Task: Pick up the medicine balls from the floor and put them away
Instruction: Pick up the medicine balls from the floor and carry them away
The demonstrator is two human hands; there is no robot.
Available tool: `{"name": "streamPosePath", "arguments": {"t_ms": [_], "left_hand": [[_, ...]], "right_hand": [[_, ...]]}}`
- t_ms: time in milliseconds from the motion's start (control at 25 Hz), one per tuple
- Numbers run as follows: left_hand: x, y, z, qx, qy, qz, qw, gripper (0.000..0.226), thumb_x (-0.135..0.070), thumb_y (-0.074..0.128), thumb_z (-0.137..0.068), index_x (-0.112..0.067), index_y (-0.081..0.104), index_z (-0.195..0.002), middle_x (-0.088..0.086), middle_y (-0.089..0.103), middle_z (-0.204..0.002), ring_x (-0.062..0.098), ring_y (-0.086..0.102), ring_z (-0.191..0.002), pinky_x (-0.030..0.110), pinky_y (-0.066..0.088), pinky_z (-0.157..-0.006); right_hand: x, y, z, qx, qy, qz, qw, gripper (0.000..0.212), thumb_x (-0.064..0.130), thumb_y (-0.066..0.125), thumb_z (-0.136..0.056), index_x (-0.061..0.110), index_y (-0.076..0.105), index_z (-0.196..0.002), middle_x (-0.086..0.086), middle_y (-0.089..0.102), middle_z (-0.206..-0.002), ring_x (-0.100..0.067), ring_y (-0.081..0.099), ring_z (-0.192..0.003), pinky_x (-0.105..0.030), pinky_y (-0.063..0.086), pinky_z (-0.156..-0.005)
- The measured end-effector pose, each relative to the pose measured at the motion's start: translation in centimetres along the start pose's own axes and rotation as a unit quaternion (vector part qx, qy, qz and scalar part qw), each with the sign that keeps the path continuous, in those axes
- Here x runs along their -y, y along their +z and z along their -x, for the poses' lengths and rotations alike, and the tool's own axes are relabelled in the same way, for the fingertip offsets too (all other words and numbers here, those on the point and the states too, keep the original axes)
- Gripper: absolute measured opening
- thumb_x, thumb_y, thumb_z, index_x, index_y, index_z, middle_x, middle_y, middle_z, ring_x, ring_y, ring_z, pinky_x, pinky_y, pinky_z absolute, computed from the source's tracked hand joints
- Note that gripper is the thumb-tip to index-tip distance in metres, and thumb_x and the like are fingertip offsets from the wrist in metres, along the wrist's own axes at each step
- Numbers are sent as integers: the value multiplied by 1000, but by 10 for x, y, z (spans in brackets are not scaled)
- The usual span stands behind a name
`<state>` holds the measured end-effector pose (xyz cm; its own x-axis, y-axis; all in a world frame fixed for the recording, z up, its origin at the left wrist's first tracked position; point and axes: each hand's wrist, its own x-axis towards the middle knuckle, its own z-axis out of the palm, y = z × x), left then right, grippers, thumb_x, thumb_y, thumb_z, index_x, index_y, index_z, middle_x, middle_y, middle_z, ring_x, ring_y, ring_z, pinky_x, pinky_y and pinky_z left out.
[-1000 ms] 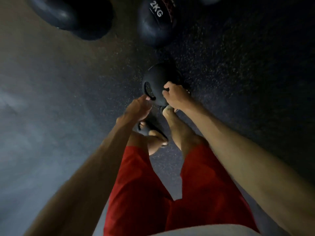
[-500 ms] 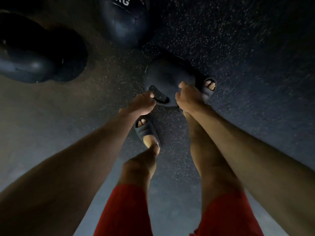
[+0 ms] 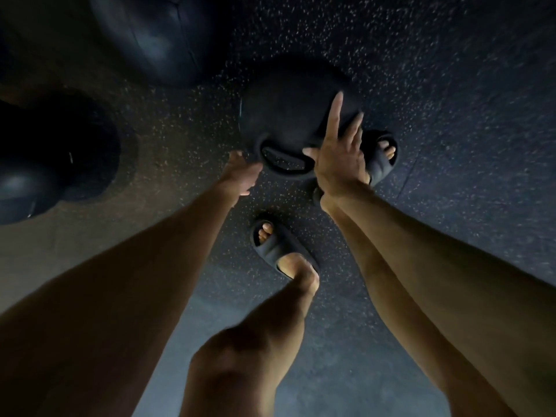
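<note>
A dark medicine ball [image 3: 288, 109] with a slot handle [image 3: 285, 161] on its near side sits low over the speckled floor, just ahead of my feet. My right hand [image 3: 340, 155] lies against the ball's right side with its fingers straight and spread, index finger pointing up. At the ball's lower left edge beside the handle, my left hand [image 3: 243, 173] touches it with its fingertips. Whether the ball rests on the floor is not clear in the dim light.
A bigger dark ball [image 3: 150, 34] lies at the top left and another ball [image 3: 45, 164] at the far left edge. My feet in dark slides stand close by: the left foot [image 3: 282, 251] below the ball, the right foot [image 3: 382, 155] beside it. The rubber floor [image 3: 451, 85] stretches to the right.
My right hand's fingers have straightened from a curled hold on the ball. The view has dropped closer to the floor, and the two other balls have slid left.
</note>
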<state>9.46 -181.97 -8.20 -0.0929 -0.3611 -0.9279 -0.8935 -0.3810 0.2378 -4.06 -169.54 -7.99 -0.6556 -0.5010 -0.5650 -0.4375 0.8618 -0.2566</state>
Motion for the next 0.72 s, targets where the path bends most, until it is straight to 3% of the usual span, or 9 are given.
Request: {"name": "streamPosePath", "arguments": {"t_ms": [160,280,360,480,600,720], "left_hand": [[-21,7,-8,38,-23,50,998,72,-28,55,-101,-22,13,-159,11,45,-151,28,58,-121,43,53,-93],[-78,21,-11,52,25,140,988,73,-28,55,-102,-28,10,-159,7,42,-155,29,57,-126,45,51,-98],[-129,33,-9,51,77,225,970,72,-22,48,-105,-22,3,-161,7,50,-150,28,63,-120,45,52,-100],[-186,40,-7,63,113,244,961,70,-26,36,-109,-21,-13,-158,9,66,-132,27,72,-105,42,58,-89],[-240,30,-18,18,137,135,981,58,-38,25,-108,-9,19,-158,4,76,-106,18,72,-90,30,53,-72],[-312,20,-26,-5,177,-56,983,56,-24,40,-106,-18,21,-158,6,76,-99,13,62,-75,21,47,-62]], "right_hand": [[-10,-40,-57,14,25,-64,998,87,51,49,-99,24,-8,-159,-28,11,-163,-41,27,-147,-49,34,-113],[-12,-88,-126,-30,119,-151,981,51,33,39,-105,15,31,-152,-20,44,-150,-37,46,-134,-40,39,-103],[-20,-115,-156,-53,130,-179,974,40,26,37,-104,11,44,-141,-18,52,-140,-36,51,-128,-39,41,-99],[-24,-124,-144,-29,19,-181,983,51,36,40,-104,17,33,-151,-19,39,-149,-37,42,-134,-45,39,-105],[-28,-114,-128,0,-41,-148,988,77,49,46,-101,21,5,-160,-23,8,-163,-42,18,-149,-52,30,-115],[-27,-123,-161,18,4,-160,987,94,53,51,-97,20,-12,-158,-24,-8,-164,-41,5,-152,-53,27,-117]]}}
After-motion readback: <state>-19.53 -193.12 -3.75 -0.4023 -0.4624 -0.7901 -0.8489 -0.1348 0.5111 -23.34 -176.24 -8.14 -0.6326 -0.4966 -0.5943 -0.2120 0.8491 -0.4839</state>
